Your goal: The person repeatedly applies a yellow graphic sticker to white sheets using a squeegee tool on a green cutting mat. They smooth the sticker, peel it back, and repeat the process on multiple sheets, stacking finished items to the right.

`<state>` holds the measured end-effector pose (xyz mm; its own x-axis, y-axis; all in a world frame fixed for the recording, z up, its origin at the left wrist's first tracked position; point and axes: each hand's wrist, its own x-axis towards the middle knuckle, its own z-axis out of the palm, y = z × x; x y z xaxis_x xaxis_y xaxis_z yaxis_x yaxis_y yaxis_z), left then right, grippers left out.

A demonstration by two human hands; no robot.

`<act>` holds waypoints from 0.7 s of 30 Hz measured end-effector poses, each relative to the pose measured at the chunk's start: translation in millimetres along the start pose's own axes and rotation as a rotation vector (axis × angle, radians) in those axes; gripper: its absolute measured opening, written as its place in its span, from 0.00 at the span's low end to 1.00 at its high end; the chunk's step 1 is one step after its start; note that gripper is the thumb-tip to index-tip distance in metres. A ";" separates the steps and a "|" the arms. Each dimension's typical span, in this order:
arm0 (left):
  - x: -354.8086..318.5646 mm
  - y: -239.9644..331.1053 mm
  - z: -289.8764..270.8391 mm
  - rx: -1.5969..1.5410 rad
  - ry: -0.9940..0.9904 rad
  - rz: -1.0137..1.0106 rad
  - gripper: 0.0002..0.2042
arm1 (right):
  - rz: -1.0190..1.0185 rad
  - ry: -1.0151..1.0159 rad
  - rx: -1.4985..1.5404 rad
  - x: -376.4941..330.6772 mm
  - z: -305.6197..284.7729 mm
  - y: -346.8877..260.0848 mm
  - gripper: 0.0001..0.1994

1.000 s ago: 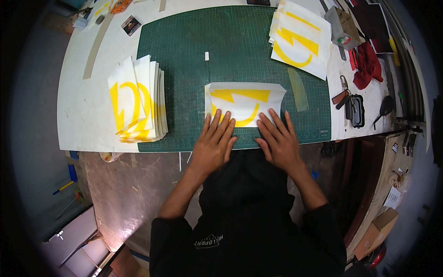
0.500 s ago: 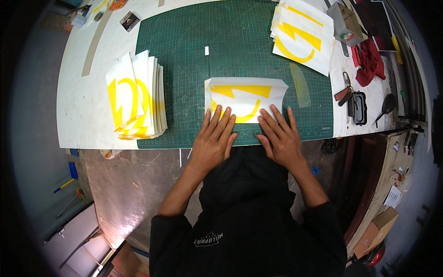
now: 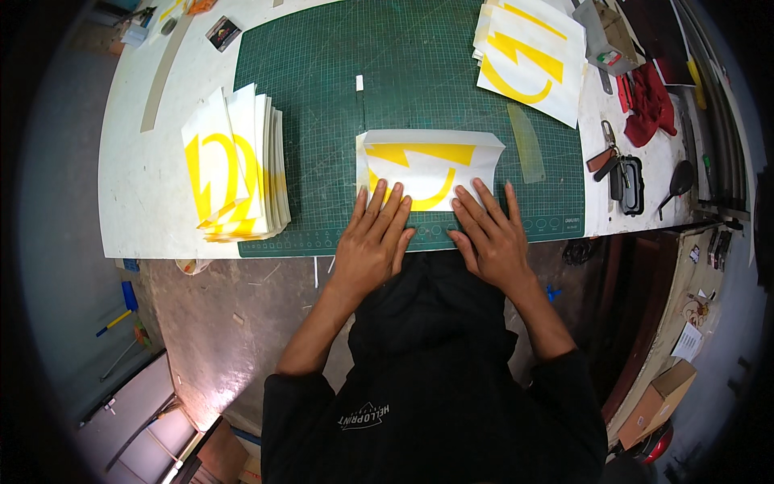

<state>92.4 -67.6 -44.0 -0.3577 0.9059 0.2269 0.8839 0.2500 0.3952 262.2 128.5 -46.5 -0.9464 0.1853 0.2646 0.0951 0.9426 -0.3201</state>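
Observation:
A white sheet with yellow shapes (image 3: 419, 173) lies folded over on the green cutting mat (image 3: 322, 105) in front of me, its far edge slightly raised. My left hand (image 3: 375, 238) rests flat with its fingertips on the sheet's near left part, fingers spread. On the near right part lies my right hand (image 3: 492, 234), its fingers also stretched out, the outermost one beyond the sheet's right edge. Both thumbs point inward over the mat near the table's front edge. Neither hand grips anything.
To the left stands a thick pile of folded yellow-and-white sheets (image 3: 238, 169). Flatter sheets (image 3: 532, 60) are stacked at the far right, with a translucent yellowish strip (image 3: 526, 143) nearer. Keys (image 3: 606, 157), a black tray (image 3: 631, 185) and a red cloth (image 3: 647, 109) lie farther right.
The whole view has shifted very slightly. Both hands keep nearly the same place on the folded sheet, and nothing has been taken up or let go.

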 end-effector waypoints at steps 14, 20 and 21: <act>-0.5 1.1 -1.3 -0.004 0.002 -0.004 0.25 | 0.005 0.008 0.007 0.8 -0.5 -0.6 0.23; 5.3 5.7 -4.7 -0.011 0.057 -0.019 0.23 | 0.019 0.019 0.004 5.4 -8.7 -3.1 0.20; 5.4 7.2 -2.1 -0.020 0.087 -0.035 0.21 | 0.024 0.026 0.005 6.3 -8.8 -4.3 0.20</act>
<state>96.2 -61.6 -38.0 -0.4136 0.8635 0.2885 0.8647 0.2732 0.4216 258.5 128.0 -35.5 -0.9355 0.2150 0.2804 0.1159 0.9364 -0.3311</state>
